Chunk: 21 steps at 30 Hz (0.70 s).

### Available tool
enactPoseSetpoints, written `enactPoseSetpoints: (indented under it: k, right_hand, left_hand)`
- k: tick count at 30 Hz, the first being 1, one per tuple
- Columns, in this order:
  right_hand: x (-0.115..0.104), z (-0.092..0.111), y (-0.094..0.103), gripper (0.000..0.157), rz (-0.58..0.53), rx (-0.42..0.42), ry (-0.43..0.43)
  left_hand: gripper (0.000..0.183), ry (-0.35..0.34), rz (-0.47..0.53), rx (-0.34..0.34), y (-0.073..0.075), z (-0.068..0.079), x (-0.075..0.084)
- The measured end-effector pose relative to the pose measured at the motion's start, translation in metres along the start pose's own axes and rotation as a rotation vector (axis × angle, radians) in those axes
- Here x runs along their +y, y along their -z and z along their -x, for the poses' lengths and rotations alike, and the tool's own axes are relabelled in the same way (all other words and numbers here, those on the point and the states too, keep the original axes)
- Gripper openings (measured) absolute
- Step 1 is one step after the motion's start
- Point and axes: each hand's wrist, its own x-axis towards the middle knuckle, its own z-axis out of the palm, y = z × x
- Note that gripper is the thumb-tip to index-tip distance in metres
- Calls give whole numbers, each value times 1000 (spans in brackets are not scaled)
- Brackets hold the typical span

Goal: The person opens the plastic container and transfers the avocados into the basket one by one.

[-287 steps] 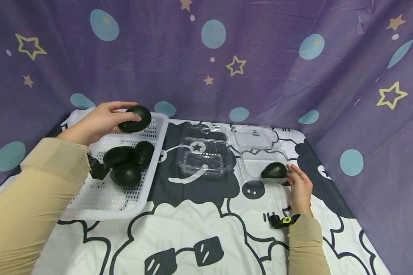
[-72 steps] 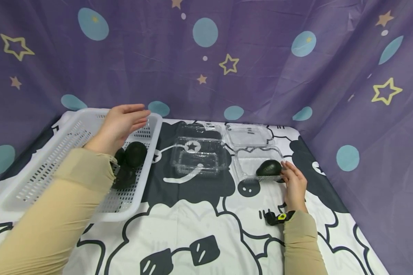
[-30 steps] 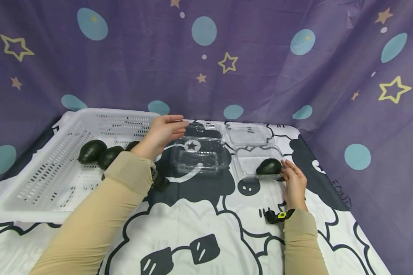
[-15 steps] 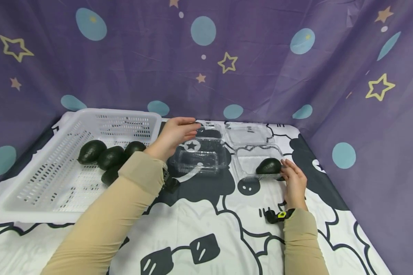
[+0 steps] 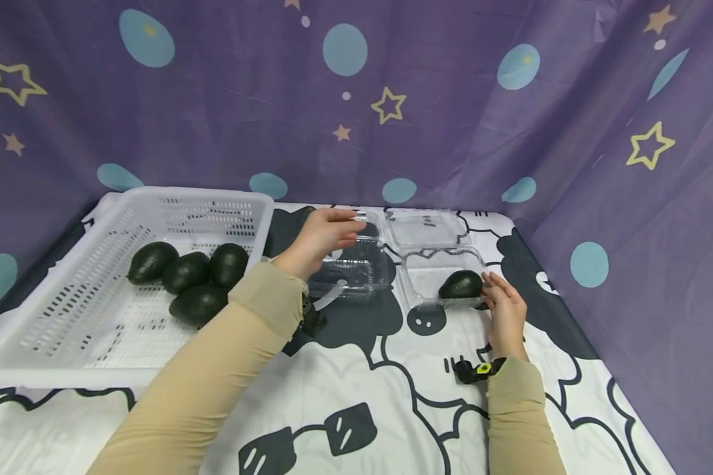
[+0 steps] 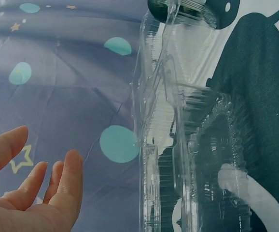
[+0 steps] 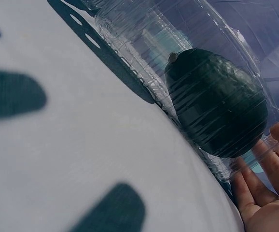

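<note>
My left hand [image 5: 323, 237], fingers extended and holding nothing, is above the left clear plastic clamshell container [image 5: 359, 269], which stands with its lid up. In the left wrist view this hand [image 6: 48, 198] is apart from the clamshell [image 6: 178, 159]. My right hand [image 5: 507, 316] touches the right side of a second clear clamshell [image 5: 418, 277], also lid up. Inside that one lies a dark green avocado [image 5: 461, 284]. The right wrist view shows the fingers [image 7: 273, 166] against the container's wall, close to the avocado [image 7: 216, 104].
On the left stands a white perforated plastic basket [image 5: 65, 377] with several avocados [image 5: 189, 272] grouped in its right half. A patterned black and white cloth [image 5: 333, 376] covers the table. A purple curtain [image 5: 451, 119] hangs behind and along the sides.
Earlier my left hand held an avocado over the basket; later it was there without one. It has since moved right, over the left clamshell. My right hand stays at the right clamshell.
</note>
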Motion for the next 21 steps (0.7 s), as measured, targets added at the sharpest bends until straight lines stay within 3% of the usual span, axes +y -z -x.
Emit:
enactPoseSetpoints:
  k: [21]
  right_hand:
    - [2, -1, 0, 44, -38, -7, 5]
  left_hand:
    - [51, 7, 13, -59, -38, -6, -9]
